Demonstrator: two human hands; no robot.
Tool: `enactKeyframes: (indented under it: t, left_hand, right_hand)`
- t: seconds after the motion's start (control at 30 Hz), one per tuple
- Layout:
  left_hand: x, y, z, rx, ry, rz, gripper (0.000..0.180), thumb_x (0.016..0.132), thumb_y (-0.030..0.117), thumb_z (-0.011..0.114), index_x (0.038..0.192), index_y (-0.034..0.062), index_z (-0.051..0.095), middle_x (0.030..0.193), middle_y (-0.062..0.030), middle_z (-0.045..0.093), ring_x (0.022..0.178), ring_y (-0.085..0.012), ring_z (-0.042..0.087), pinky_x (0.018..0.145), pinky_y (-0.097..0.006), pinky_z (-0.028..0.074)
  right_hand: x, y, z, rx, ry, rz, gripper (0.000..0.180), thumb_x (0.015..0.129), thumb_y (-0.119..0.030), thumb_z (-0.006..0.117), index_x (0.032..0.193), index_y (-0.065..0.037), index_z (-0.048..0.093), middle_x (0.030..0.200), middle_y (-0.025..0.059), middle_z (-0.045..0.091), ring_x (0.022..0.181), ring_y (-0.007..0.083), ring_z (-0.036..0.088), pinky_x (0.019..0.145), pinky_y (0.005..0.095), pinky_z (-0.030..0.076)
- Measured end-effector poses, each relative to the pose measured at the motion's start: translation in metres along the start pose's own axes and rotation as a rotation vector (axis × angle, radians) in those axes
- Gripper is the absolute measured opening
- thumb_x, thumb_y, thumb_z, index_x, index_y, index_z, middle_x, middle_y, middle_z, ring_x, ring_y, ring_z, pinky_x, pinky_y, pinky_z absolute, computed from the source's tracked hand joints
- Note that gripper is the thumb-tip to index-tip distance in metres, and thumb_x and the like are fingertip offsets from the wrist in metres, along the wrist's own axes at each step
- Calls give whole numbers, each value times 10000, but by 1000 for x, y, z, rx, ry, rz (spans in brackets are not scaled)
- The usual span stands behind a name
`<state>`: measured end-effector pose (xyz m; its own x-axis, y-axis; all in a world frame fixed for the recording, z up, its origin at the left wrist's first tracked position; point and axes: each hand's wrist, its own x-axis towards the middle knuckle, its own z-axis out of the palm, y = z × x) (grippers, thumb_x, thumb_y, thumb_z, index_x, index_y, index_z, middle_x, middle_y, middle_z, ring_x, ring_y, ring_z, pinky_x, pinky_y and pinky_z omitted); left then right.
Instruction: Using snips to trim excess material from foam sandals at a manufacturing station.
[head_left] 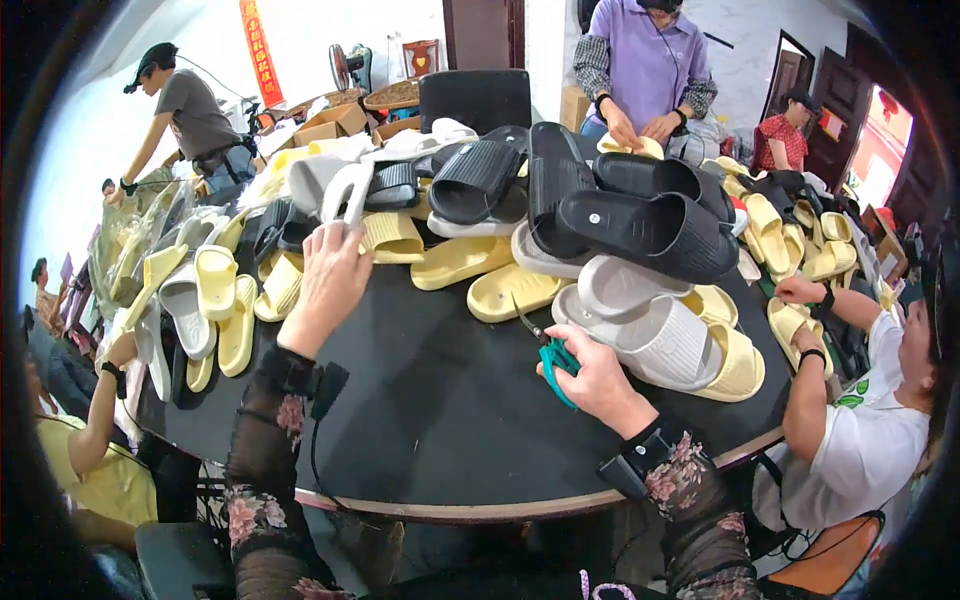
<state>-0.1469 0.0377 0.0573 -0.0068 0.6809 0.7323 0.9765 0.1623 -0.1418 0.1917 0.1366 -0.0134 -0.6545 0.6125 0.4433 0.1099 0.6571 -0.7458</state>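
Across the black table [430,440], find a white slipper [358,200] upper left of the frame's centre, probably light, bendy and best pinched by the sole's edge, pale and plain in look. Touching its near end with bent fingers of the left hand [325,285]; cannot tell how tightly closed. Right of centre, gripping teal-handled scissors [553,362], likely stiff and best held by the handles, dark-bladed, with snugly curled fingers of the right hand [603,382].

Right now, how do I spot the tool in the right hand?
Find the black table, then the right hand over it. The tool is in that hand, its dark tip pointing toward a yellow slipper. Its teal handle sets it apart from the yellow, grey and black slippers nearby.
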Motion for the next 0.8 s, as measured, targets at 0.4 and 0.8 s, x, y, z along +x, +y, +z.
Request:
enactKeyframes:
  t: [0.4, 0.8]
  left_hand:
    - [-59, 137, -88, -571, -359, 418, 356, 657, 168, 730, 984, 87, 615, 1176, -130, 515, 1055, -299, 514, 922, -458, 393]
    - [-100, 96, -73, -233, -348, 13, 294, 738, 121, 677, 1008, 37, 595, 1263, -132, 490, 1185, -323, 430, 964, -453, 332]
  right_hand:
    - [5, 8, 7, 290, 145, 79, 370, 808, -59, 686, 1123, 12, 507, 803, 18, 593, 713, 56, 538, 642, 216, 453]
    - [5, 2, 5, 427, 68, 191, 361, 821, -64, 675, 1142, 3, 526, 853, 24, 602, 795, 58, 563, 718, 221, 472]
